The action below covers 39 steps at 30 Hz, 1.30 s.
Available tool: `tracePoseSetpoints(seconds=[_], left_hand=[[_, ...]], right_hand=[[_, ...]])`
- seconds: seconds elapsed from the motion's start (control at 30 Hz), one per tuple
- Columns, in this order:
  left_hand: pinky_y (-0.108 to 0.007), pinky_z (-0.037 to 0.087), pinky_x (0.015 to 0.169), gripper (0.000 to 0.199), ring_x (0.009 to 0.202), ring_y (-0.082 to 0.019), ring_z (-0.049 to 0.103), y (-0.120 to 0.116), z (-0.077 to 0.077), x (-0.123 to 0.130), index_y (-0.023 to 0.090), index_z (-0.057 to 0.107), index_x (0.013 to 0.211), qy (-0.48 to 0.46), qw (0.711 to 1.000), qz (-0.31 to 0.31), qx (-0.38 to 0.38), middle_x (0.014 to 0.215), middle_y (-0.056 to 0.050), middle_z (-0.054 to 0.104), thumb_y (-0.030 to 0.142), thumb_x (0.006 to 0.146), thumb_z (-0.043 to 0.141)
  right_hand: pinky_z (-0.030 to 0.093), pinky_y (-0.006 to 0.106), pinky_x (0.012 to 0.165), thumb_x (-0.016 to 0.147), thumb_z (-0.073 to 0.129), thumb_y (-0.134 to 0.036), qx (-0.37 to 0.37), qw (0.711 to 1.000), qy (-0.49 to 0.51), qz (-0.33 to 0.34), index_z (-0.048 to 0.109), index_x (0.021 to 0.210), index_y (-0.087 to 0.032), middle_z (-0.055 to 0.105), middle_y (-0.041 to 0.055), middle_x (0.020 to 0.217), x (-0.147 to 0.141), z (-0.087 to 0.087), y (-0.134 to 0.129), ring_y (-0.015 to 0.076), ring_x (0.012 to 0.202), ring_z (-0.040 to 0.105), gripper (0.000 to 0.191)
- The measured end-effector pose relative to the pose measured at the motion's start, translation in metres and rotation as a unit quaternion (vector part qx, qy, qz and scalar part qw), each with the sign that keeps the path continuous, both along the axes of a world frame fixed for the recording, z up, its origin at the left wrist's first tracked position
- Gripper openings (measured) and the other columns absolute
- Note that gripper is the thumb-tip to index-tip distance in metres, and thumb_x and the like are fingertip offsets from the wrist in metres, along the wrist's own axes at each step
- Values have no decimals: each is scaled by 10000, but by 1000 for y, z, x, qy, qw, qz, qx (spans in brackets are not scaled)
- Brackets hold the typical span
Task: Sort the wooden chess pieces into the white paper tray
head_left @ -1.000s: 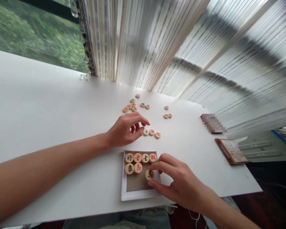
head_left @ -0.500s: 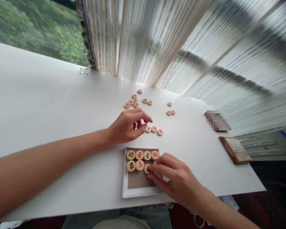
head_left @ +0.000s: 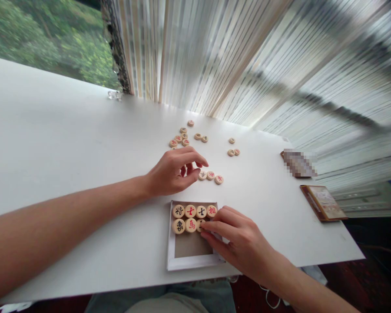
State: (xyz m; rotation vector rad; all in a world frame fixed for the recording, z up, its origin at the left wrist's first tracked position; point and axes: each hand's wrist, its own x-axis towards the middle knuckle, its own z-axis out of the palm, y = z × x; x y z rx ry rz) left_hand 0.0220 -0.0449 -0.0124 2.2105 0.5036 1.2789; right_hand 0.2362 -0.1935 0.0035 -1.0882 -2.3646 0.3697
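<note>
A shallow white box (head_left: 195, 263) near the table's front edge holds several round wooden pieces in two rows, among them a red-marked piece (head_left: 190, 225) in the second row. My right hand (head_left: 239, 237) reaches in from the right, its thumb and fingertips on a black-marked piece (head_left: 200, 225) at the end of that row, partly covered by the fingers. Above the box, my left hand (head_left: 179, 171) hovers with fingers curved and apart, holding nothing. Its fingertips are beside a row of three pieces, the nearest a black-marked one (head_left: 202, 174).
More loose pieces (head_left: 185, 142) lie beyond my left hand, with a small group (head_left: 231, 152) farther right. Two flat brown items, one a booklet-like box (head_left: 324, 203), lie at the table's (head_left: 84, 143) right side. A string curtain (head_left: 208, 52) hangs behind.
My right hand has moved the black-marked piece slightly up, level with and against its row in the box. My left hand has hardly moved.
</note>
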Motion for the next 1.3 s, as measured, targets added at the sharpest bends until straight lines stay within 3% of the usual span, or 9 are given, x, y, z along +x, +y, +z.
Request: tracePoseSetpoints(seconds=[0.2,0.4,0.53,0.63,0.77,0.93,1.1,1.3], left_hand=[[-212,558,611,199,675,-97,662,-1,2,-1,126,755,1027,0,1000,3,-8,941,-63,723,40,890,638],[-195,555,600,158,671,-98,659,0,4,-1,122,757,999,-22,996,32,-76,904,-63,732,93,916,625],[-202,545,578,151,633,-106,644,5,2,-3,120,765,996,-51,983,67,-166,824,-49,722,182,938,641],[-187,466,517,178,573,-92,577,10,0,-5,124,765,979,-79,969,82,-220,721,-12,662,235,958,628],[-188,389,477,210,524,-77,507,15,-1,-7,120,760,951,-107,955,97,-260,686,6,627,281,962,625],[-190,372,483,200,520,-76,484,14,0,-8,125,763,960,-89,963,90,-236,657,21,602,266,957,621],[-194,380,491,187,532,-83,504,11,1,-7,133,757,938,-73,969,96,-217,656,16,614,243,956,608],[-198,396,498,157,546,-85,533,9,4,-5,135,771,932,-64,970,95,-213,692,-1,668,211,923,634]], right_hand=[[512,292,634,985,687,-119,9,1000,16,0,758,1023,-164,708,67,842,0,9,2,192,727,630,92],[509,239,614,978,704,-130,33,997,65,-29,780,964,-171,687,31,756,4,39,18,138,657,641,87],[477,243,586,983,705,-174,48,993,77,-69,802,917,-174,717,29,759,12,57,51,122,629,642,117],[458,270,595,970,729,-252,41,989,65,-130,817,884,-194,716,11,706,20,62,94,134,609,600,135],[509,292,695,963,744,-337,-44,969,11,-241,818,1075,-173,791,39,832,25,50,164,161,697,675,212],[541,337,801,906,818,-393,-65,964,-27,-257,788,1224,-160,820,96,1010,17,17,222,220,830,735,396],[525,371,890,906,809,-322,-34,967,-35,-250,830,1088,-152,783,123,1014,9,-6,234,249,906,729,250],[541,340,833,896,798,-299,-21,971,9,-240,805,939,-165,796,77,895,17,-11,233,208,811,733,140]])
